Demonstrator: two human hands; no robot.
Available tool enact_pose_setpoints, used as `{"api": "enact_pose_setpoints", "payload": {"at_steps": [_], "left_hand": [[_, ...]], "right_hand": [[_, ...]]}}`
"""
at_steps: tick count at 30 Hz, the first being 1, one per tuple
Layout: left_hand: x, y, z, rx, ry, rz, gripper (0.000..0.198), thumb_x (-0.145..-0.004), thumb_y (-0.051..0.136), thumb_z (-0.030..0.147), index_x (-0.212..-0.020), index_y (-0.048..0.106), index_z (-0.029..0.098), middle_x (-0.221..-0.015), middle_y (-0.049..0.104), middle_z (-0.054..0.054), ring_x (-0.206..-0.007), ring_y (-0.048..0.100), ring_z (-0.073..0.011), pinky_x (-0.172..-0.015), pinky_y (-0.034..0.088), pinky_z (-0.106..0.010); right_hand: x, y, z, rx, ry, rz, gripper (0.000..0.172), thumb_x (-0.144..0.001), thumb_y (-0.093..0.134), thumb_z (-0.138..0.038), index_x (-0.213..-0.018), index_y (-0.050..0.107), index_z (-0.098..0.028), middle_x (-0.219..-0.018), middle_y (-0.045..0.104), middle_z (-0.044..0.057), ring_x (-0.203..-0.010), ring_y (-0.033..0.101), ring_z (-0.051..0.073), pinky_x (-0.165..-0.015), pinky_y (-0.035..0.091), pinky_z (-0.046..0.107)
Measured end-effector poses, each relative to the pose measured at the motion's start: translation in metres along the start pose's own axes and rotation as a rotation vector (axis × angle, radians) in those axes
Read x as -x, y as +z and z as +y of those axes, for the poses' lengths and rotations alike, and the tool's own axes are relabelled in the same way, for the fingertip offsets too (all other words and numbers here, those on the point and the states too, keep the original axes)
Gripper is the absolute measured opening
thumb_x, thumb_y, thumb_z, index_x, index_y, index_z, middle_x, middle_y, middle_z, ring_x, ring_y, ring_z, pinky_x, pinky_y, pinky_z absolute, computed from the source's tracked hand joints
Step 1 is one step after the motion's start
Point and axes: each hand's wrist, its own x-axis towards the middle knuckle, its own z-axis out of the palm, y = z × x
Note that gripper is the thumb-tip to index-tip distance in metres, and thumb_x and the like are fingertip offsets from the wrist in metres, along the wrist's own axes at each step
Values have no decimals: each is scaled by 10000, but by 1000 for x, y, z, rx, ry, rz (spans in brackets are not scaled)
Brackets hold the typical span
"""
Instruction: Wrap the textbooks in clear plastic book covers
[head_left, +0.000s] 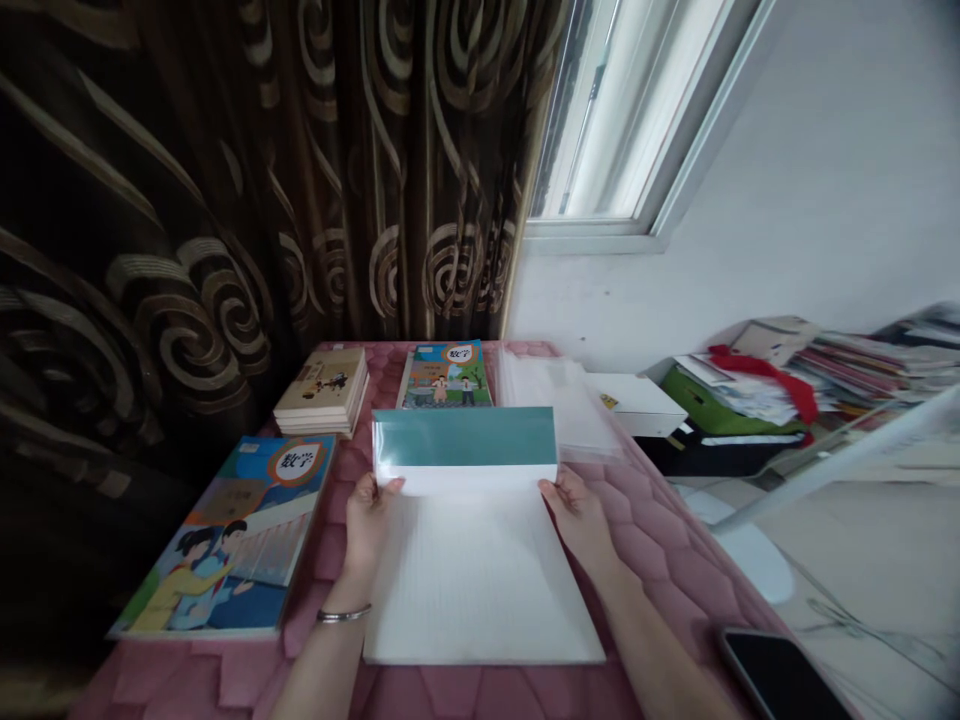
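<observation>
In the head view, an open book or notebook (487,580) with pale, faintly lined pages lies in front of me. At its far end stands a glossy teal flap (465,437) with a white strip below it; it looks like clear plastic over the cover, though I cannot be sure. My left hand (370,515) pinches the left edge near this strip, thumb on top. At the right edge, my right hand (577,515) grips in the same way. Both hands are closed, and their other fingers are partly hidden under the book.
A pink quilted table cover (637,540) lies beneath. Around stand math textbooks (247,540), a stack of small tan books (322,390), another textbook (448,375), clear plastic sleeves (555,400), a white box (637,405) and a phone (780,675) near the right edge.
</observation>
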Motion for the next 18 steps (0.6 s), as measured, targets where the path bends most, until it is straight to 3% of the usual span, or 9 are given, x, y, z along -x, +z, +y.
{"api": "enact_pose_setpoints", "payload": {"at_steps": [18], "left_hand": [[-2, -5, 2, -117, 48, -45, 310, -677, 717, 400, -825, 708, 127, -733, 711, -52, -657, 604, -184, -600, 444, -258]], "right_hand": [[0, 1, -3, -3, 35, 33, 364, -767, 541, -586, -662, 531, -238, -601, 579, -12, -597, 556, 186, -552, 438, 287]]}}
